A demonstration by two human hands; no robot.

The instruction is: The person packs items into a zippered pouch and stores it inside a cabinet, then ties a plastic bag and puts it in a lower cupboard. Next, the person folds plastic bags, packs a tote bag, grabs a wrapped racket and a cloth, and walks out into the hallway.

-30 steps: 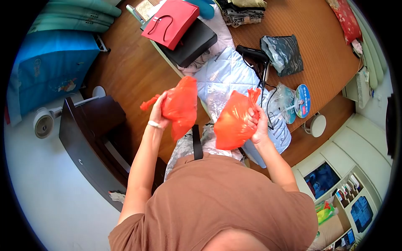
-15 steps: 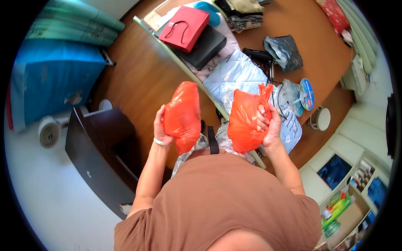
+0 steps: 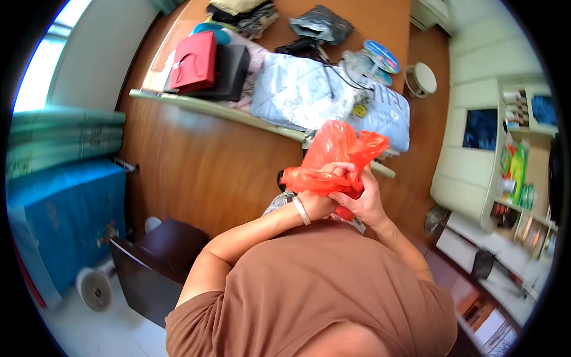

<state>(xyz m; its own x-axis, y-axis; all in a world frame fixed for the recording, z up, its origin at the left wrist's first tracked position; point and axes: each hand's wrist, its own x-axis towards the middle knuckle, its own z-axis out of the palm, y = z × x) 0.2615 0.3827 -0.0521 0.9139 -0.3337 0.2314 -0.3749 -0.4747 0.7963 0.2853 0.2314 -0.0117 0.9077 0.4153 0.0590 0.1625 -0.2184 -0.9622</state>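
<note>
In front of my chest, red plastic bags [image 3: 328, 149] are bunched together, their crumpled openings pointing up and right. My left hand [image 3: 321, 201], with a pale band at the wrist, is closed on the red plastic at the lower left. From the right, my right hand [image 3: 364, 201] pinches the gathered plastic close to the left fingers. The two hands almost touch. One bag overlaps the other, so I cannot tell where each ends, and the contents are hidden.
Beyond the hands is a bed [image 3: 372, 18] with a light blue quilt [image 3: 273, 89], a red gift bag [image 3: 195, 62], a dark box [image 3: 233, 74] and folded clothes [image 3: 253, 18]. A white stool [image 3: 421, 79] stands right of it. At lower left are a dark chair [image 3: 172, 247] and a white fan-like object [image 3: 95, 290].
My hands, earlier apart with a red bag in each, have come together at the centre, bringing the bags into one bunch. The view has turned, showing more floor on the left.
</note>
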